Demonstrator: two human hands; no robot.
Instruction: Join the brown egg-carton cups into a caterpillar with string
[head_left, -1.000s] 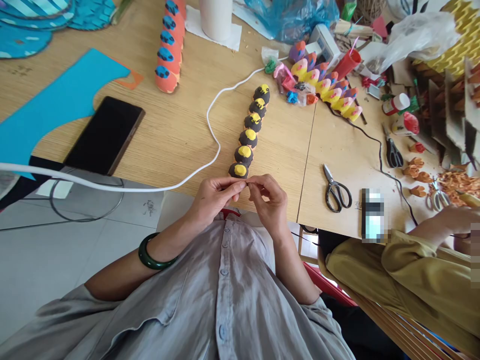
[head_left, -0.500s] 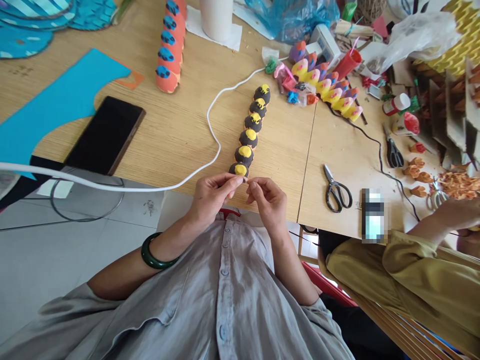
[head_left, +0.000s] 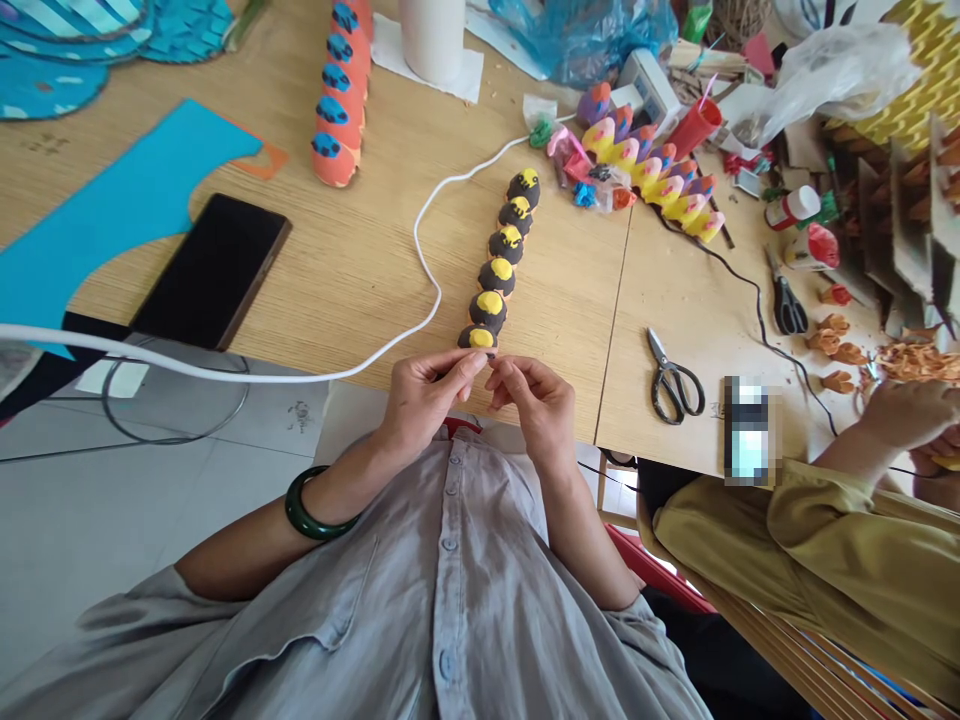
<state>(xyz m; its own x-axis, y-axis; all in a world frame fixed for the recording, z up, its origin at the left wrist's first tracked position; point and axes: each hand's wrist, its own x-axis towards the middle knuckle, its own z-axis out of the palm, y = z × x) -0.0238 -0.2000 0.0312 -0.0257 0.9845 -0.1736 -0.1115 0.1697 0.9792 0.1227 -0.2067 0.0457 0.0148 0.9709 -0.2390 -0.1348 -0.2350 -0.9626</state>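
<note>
My left hand (head_left: pixel 426 397) is closed in a pinch at the table's front edge, a tiny dark piece (head_left: pixel 491 353) at its fingertips. Facing it, my right hand (head_left: pixel 534 398) is also pinched, its fingertips almost meeting the left ones; what lies between them is too small to make out. Just beyond my fingers runs a row of bumps (head_left: pixel 497 274), like a strip of egg carton, coated black with yellow tops. The far bumps carry small black marks on the yellow; the near ones are plain yellow. My left fingertips overlap the nearest bump in view.
A white cable (head_left: pixel 417 230) curves left of the row, near a phone (head_left: pixel 212 270) and blue cut sheet (head_left: pixel 127 200). An orange bump strip (head_left: pixel 337 100) lies farther back. Scissors (head_left: pixel 673 385) lie at right, beside a co-worker's hand (head_left: pixel 911 413). Bags and a yellow-purple strip (head_left: pixel 660 180) crowd the back right.
My fingertips have shifted slightly against each other, and the dark piece shows a little higher. The co-worker's hand at the right has moved and turned. The black-and-yellow row stays put.
</note>
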